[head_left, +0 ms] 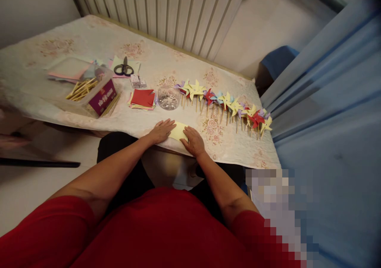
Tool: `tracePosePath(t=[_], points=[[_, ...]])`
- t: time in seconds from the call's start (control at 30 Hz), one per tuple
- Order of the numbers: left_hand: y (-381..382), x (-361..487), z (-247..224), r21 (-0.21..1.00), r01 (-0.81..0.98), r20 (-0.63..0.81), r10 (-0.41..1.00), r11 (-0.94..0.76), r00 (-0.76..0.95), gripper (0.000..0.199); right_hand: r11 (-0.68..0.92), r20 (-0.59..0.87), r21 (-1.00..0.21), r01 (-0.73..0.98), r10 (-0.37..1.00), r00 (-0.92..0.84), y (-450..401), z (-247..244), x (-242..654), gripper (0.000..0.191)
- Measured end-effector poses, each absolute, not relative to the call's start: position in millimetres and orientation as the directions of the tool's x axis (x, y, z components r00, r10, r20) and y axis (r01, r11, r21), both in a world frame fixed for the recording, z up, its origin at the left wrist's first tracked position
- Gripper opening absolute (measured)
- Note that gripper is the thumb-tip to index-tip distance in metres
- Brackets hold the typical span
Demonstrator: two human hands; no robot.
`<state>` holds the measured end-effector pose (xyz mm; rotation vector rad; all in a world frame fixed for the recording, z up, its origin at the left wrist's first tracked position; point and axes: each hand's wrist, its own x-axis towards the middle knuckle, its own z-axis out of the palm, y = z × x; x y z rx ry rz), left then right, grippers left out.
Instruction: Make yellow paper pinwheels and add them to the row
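Note:
A piece of pale yellow paper (178,131) lies at the near edge of the cloth-covered table, between my two hands. My left hand (161,132) rests flat over its left side, fingers stretched out and open. On the right side of the sheet, my right hand (194,141) presses down with slightly bent fingers, thumb apart from them; the paper's edges under both palms are hidden. Just beyond the left hand sits a stack of coloured paper squares (143,98), a red one on top. Beside it stands a clear round container (168,99) of small shiny pieces.
Paper pinwheels (235,107) on sticks lie in a row at the right. To the left stand a plastic box (102,97) of wooden sticks (81,89), dark-handled scissors (124,67) on paper sheets, and small boxes (138,81). A blue curtain (327,101) hangs at the right.

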<state>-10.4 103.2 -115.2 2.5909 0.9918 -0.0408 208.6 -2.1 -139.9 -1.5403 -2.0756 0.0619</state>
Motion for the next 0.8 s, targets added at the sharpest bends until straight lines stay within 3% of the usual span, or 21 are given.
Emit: tracePosePath(t=[0.43, 0.8], points=[[104.4, -10.1, -113.9, 0.347, 0.647, -0.146, 0.643, -0.679, 0.752, 0.061, 0.336, 0.384, -0.33, 0.882, 0.901, -0.199, -4.7, -135.1, 206.5, 0.037], [101.9, -9.7, -110.8, 0.352, 0.652, -0.15, 0.647, -0.672, 0.748, 0.061, 0.473, 0.432, -0.281, 0.835, 0.839, -0.331, -10.2, -136.4, 200.0, 0.025]])
